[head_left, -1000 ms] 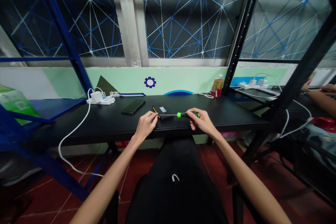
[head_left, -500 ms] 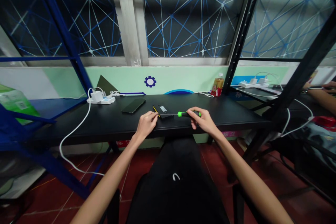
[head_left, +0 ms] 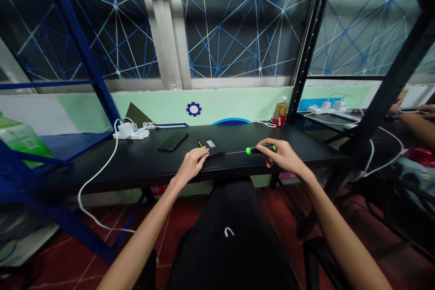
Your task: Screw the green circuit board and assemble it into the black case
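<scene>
My right hand (head_left: 280,154) is closed around the handle of a black and green screwdriver (head_left: 251,150). Its thin metal shaft points left, with the tip at the right front corner of a small flat black case (head_left: 217,147) bearing a white label. At the case's left front end is my left hand (head_left: 194,163), fingers bent together and gripping it; the fingertips are partly hidden. Just behind those fingers a thin black and yellow piece (head_left: 200,143) sticks up; I cannot tell what it is.
The black desk (head_left: 136,163) carries a dark phone (head_left: 173,140), a white power strip (head_left: 132,133) with a cable hanging down, and a drink bottle (head_left: 280,112) near the wall. Blue and black frame posts stand either side. Another person's arm (head_left: 416,122) shows far right.
My right hand has moved right with the screwdriver, drawing its tip from my left fingers to the case's right end. My left hand has shifted slightly, and the view has tilted a little.
</scene>
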A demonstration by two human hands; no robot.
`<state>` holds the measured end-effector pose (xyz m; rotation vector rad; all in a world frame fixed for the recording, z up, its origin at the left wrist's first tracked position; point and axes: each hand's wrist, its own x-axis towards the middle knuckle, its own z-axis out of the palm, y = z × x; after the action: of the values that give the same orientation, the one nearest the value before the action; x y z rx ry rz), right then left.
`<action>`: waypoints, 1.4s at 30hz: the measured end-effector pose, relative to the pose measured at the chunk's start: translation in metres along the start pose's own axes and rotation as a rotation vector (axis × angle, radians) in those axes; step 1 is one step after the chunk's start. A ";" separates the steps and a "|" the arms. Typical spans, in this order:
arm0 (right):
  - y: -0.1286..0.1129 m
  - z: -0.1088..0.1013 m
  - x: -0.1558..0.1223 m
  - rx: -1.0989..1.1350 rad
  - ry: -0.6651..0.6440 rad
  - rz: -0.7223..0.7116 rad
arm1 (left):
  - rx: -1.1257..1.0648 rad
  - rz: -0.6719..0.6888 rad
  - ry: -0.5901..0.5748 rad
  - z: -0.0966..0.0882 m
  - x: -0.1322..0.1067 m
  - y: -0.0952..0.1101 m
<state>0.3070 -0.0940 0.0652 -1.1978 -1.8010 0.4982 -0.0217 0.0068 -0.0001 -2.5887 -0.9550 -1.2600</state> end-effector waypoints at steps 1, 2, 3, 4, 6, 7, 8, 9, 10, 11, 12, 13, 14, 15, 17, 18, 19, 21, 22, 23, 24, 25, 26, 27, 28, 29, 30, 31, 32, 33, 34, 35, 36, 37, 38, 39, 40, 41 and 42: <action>0.001 0.001 0.001 -0.011 -0.008 0.000 | 0.003 0.005 0.002 0.001 0.000 -0.001; 0.002 0.003 0.001 -0.021 -0.019 -0.001 | 0.010 0.011 0.007 0.001 -0.001 -0.001; 0.002 0.004 0.002 -0.030 -0.029 -0.001 | 0.021 0.017 0.014 0.002 -0.001 -0.001; 0.003 0.005 0.003 -0.036 -0.036 0.000 | 0.033 0.020 0.022 0.003 -0.002 -0.001; 0.004 0.006 0.004 -0.036 -0.039 0.006 | 0.056 0.025 0.044 0.004 -0.003 -0.001; 0.005 0.006 0.004 -0.030 -0.034 0.007 | 0.067 0.027 0.054 0.005 -0.004 -0.001; 0.006 0.006 0.005 -0.022 -0.027 0.007 | 0.077 0.027 0.064 0.005 -0.004 0.000; 0.006 0.005 0.005 -0.015 -0.021 0.006 | 0.085 0.027 0.072 0.006 -0.005 0.000; 0.007 0.005 0.005 -0.009 -0.017 0.004 | 0.091 0.026 0.078 0.006 -0.005 0.001; 0.007 0.004 0.005 -0.005 -0.015 0.002 | 0.095 0.024 0.083 0.006 -0.005 0.001; 0.007 0.004 0.005 -0.003 -0.014 0.000 | 0.095 0.022 0.086 0.006 -0.005 0.002; 0.007 0.003 0.005 -0.004 -0.015 -0.001 | 0.094 0.021 0.089 0.006 -0.005 0.002; 0.007 0.003 0.005 -0.006 -0.017 -0.001 | 0.091 0.022 0.091 0.006 -0.005 0.002; 0.007 0.003 0.005 -0.008 -0.018 0.000 | 0.088 0.023 0.091 0.006 -0.005 0.002; 0.007 0.003 0.004 -0.007 -0.020 -0.003 | 0.089 0.026 0.093 0.007 -0.005 0.002; 0.007 0.003 0.004 -0.007 -0.022 -0.006 | 0.092 0.027 0.094 0.007 -0.005 0.002; 0.007 0.004 0.004 -0.008 -0.023 -0.008 | 0.097 0.027 0.094 0.007 -0.005 0.002; 0.006 0.004 0.004 -0.017 -0.031 -0.008 | 0.105 0.026 0.093 0.006 -0.005 0.002; 0.006 0.005 0.005 -0.023 -0.036 -0.004 | 0.109 0.024 0.092 0.006 -0.005 0.003; 0.006 0.005 0.005 -0.029 -0.041 0.000 | 0.113 0.022 0.091 0.006 -0.005 0.003; 0.006 0.005 0.005 -0.034 -0.046 0.004 | 0.116 0.020 0.092 0.006 -0.005 0.004; 0.006 0.005 0.005 -0.039 -0.050 0.007 | 0.118 0.018 0.093 0.006 -0.005 0.004; 0.007 0.005 0.006 -0.044 -0.054 0.010 | 0.119 0.017 0.093 0.006 -0.005 0.004; 0.007 0.005 0.006 -0.046 -0.056 0.013 | 0.120 0.017 0.093 0.006 -0.005 0.004; 0.007 0.005 0.007 -0.047 -0.058 0.015 | 0.119 0.016 0.092 0.006 -0.005 0.003; 0.008 0.004 0.007 -0.045 -0.059 0.018 | 0.119 0.015 0.091 0.006 -0.005 0.003; 0.008 0.004 0.007 -0.042 -0.057 0.019 | 0.119 0.015 0.089 0.006 -0.005 0.003; 0.008 0.004 0.007 -0.039 -0.054 0.018 | 0.119 0.014 0.087 0.006 -0.005 0.003; 0.009 0.004 0.007 -0.038 -0.050 0.016 | 0.120 0.013 0.086 0.006 -0.005 0.003; 0.009 0.004 0.007 -0.038 -0.047 0.015 | 0.120 0.013 0.085 0.006 -0.005 0.003; 0.009 0.004 0.007 -0.038 -0.045 0.014 | 0.118 0.012 0.083 0.006 -0.005 0.003; 0.009 0.004 0.007 -0.038 -0.044 0.013 | 0.114 0.012 0.083 0.006 -0.005 0.003; 0.010 0.004 0.007 -0.039 -0.045 0.012 | 0.110 0.011 0.084 0.006 -0.005 0.003; 0.010 0.004 0.007 -0.039 -0.047 0.011 | 0.107 0.011 0.085 0.006 -0.005 0.003; 0.010 0.004 0.007 -0.040 -0.047 0.010 | 0.106 0.012 0.086 0.006 -0.005 0.004; 0.010 0.004 0.006 -0.042 -0.047 0.009 | 0.107 0.013 0.086 0.006 -0.005 0.003; 0.010 0.004 0.006 -0.047 -0.046 0.007 | 0.110 0.014 0.086 0.006 -0.005 0.003; 0.010 0.004 0.006 -0.055 -0.042 0.003 | 0.113 0.016 0.087 0.006 -0.005 0.003; 0.010 0.005 0.006 -0.064 -0.039 -0.001 | 0.115 0.018 0.088 0.007 -0.005 0.003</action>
<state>0.3075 -0.0841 0.0583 -1.2383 -1.8630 0.4684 -0.0179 0.0040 -0.0078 -2.4286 -0.9557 -1.2637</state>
